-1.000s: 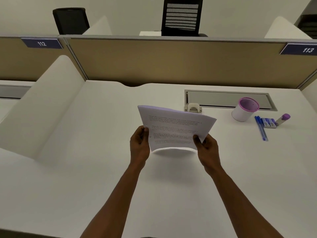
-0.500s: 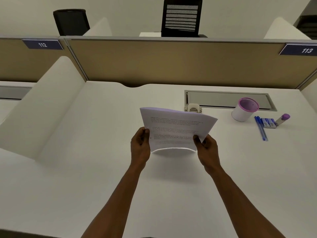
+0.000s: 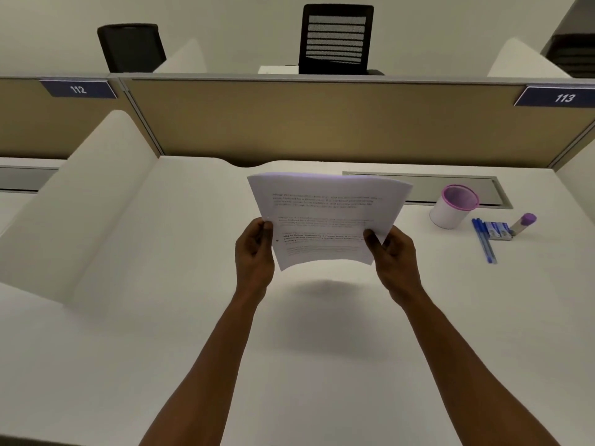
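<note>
A thin stack of white printed sheets (image 3: pixel 325 217) is held up above the white desk (image 3: pixel 161 317), tilted with its text facing me. My left hand (image 3: pixel 254 252) grips the stack's left edge, thumb on the front. My right hand (image 3: pixel 391 252) grips the lower right edge, thumb on the printed side. The sheets bow slightly and cast a shadow on the desk below.
A white cup with a purple rim (image 3: pixel 454 206), blue pens (image 3: pixel 483 239), a small blue box (image 3: pixel 498 230) and a purple-capped tube (image 3: pixel 523 223) lie at the right. A cable tray (image 3: pixel 450 183) runs behind. White dividers (image 3: pixel 80 201) and a tan partition (image 3: pixel 322 123) bound the desk.
The sheets have risen and tilted more upright toward me, now hiding the small white object that stood behind them. Both hands keep their hold.
</note>
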Available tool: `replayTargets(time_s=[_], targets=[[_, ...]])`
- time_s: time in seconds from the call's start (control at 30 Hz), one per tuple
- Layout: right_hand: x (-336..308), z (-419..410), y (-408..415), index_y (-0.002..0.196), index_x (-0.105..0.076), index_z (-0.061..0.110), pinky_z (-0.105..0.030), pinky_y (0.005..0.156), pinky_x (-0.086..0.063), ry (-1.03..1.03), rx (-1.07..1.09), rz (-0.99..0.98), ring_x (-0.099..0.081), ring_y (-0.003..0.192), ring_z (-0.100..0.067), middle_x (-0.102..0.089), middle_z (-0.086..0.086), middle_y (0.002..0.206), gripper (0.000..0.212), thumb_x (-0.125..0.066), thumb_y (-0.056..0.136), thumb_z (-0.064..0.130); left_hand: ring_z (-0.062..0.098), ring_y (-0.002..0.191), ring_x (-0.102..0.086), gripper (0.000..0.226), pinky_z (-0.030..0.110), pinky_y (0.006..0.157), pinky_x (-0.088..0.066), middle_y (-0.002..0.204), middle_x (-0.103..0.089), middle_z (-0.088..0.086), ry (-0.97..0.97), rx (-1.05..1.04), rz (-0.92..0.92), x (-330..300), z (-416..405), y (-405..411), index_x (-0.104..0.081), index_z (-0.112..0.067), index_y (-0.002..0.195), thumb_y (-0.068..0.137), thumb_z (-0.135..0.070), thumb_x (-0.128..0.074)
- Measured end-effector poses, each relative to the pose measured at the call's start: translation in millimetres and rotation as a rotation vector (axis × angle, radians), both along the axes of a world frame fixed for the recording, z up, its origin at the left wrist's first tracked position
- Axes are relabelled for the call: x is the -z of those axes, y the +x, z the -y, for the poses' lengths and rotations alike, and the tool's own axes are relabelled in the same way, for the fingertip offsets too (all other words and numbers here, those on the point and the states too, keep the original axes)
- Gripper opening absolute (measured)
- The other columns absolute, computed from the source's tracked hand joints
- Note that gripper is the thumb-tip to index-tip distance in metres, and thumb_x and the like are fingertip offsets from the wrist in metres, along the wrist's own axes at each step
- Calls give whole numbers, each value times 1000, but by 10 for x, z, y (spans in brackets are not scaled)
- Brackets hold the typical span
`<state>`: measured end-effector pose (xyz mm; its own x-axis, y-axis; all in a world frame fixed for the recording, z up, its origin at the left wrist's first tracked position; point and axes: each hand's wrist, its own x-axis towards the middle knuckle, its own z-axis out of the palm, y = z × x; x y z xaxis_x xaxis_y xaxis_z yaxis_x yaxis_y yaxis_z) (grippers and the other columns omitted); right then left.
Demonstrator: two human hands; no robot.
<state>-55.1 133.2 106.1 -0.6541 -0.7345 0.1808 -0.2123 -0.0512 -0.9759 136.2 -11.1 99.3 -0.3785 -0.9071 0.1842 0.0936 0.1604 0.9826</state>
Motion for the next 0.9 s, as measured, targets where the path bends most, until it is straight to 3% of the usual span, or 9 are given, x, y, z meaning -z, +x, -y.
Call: replayTargets(time_s=[0.1, 0.33, 0.53, 0.7, 0.9], targets=[[-81, 20, -19, 112, -65, 29, -33, 83, -59, -37, -9, 17, -67, 99, -17, -71, 8, 110, 19, -55, 96, 30, 17, 87, -65, 23, 34, 74, -55, 97, -72, -3, -18, 1, -21, -108, 12, -21, -67, -30, 96, 105, -29, -45], [-151, 47, -62, 110, -68, 32, -38, 83, -57, -88, 28, 133, -69, 99, -22, -72, 4, 110, 18, -58, 95, 27, 11, 91, -68, 25, 24, 73, -55, 103, -73, -4, -11, 64, -41, -173, -16, -88, -68, -28, 109, 106, -33, -44], [-59, 65, -19, 106, -68, 31, -31, 79, -54, -81, 44, 166, -67, 97, -17, -72, 7, 107, 16, -57, 95, 28, 23, 94, -68, 30, 43, 74, -59, 99, -72, -1, 2, 95, 85, -78, -92, -204, -66, -23, 108, 107, -34, -39], [-16, 45, -5, 104, -68, 33, -29, 77, -58, -76, 87, 168, -68, 94, -17, -73, 7, 104, 15, -56, 96, 28, 17, 91, -69, 31, 31, 72, -59, 98, -72, -5, 20, 56, 88, -42, -113, -271, -66, -25, 107, 106, -37, -38], [50, 6, -29, 105, -66, 37, -22, 72, -57, -44, 81, 148, -68, 94, -13, -72, 11, 104, 18, -55, 97, 26, 20, 93, -69, 30, 43, 74, -60, 100, -72, -3, 47, 96, 108, 25, -123, -297, -66, -28, 107, 106, -35, -37]])
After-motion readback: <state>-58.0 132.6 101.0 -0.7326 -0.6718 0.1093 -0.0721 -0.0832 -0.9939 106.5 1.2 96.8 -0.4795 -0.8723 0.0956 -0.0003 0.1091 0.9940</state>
